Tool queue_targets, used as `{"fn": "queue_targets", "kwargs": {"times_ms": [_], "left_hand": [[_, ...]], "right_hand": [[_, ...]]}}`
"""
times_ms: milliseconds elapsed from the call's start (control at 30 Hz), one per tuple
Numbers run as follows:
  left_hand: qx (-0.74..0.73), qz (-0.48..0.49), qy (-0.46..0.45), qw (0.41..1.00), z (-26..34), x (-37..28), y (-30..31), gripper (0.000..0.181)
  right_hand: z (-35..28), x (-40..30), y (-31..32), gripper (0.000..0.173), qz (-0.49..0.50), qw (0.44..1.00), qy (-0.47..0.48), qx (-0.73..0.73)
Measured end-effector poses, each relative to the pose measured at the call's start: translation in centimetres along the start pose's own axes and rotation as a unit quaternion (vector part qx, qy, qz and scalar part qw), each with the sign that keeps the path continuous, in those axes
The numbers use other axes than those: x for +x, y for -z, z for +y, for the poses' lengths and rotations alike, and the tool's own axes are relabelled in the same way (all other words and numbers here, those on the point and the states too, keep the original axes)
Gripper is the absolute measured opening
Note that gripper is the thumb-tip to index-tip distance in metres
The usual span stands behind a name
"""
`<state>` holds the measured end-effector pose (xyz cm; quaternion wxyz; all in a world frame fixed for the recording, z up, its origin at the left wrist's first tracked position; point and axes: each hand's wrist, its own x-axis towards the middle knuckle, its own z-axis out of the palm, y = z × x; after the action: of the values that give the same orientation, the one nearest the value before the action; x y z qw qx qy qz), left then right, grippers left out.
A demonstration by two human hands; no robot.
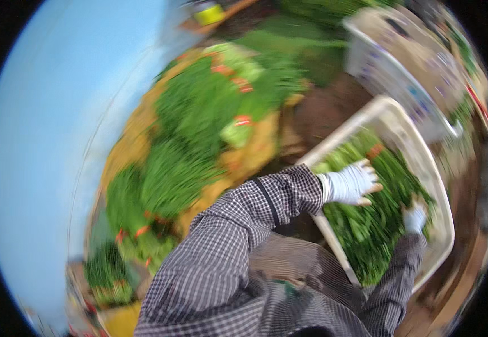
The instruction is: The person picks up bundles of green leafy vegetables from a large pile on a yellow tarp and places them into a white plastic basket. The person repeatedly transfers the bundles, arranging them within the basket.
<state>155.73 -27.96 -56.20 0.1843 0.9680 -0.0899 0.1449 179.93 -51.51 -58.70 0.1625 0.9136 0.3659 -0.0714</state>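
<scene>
A large white plastic crate [445,206] holds long green leafy vegetables [378,202], with an orange band [375,151] near their pale ends. My left hand [353,184], in a white glove with bare fingertips, rests on the greens from the crate's left side, fingers spread. On the right side of the crate, my right hand [415,215], gloved the same way, lies against the greens with its fingers apart. Blur leaves it unclear whether either hand has any leaves between its fingers.
Left of the crate, banded bunches of greens [193,122] lie piled on a yellow-brown surface [132,135]. Another white crate [399,78] stands beyond at the upper right. More greens [108,269] are at the lower left, and a yellow-green container [208,14] is at the top.
</scene>
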Motion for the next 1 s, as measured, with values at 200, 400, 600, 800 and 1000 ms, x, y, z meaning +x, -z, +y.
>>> {"fn": "queue_targets", "kwargs": {"times_ms": [200,400,600,800,1000], "left_hand": [[0.113,0.225,0.414,0.875,3.5,-26.9,17.1,0.041],[0.380,0.194,0.762,0.486,15.5,-61.2,17.6,0.085],[0.194,0.117,0.936,0.270,19.9,-68.8,14.5,0.115],[0.180,0.048,0.955,0.230,18.5,-69.3,15.0,0.119],[0.048,0.204,0.920,0.332,22.5,-70.7,17.8,0.118]], "right_hand": [[-13.0,-4.0,-0.6,0.038,0.177,0.817,0.178,0.519],[-36.0,-24.8,14.3,0.046,0.176,0.739,0.509,0.405],[-42.8,-29.3,13.6,0.055,0.167,0.757,0.617,0.140],[-42.2,-28.6,12.9,0.055,0.175,0.786,0.574,0.144],[-40.4,-28.3,11.7,0.056,0.167,0.792,0.564,0.165]]}}
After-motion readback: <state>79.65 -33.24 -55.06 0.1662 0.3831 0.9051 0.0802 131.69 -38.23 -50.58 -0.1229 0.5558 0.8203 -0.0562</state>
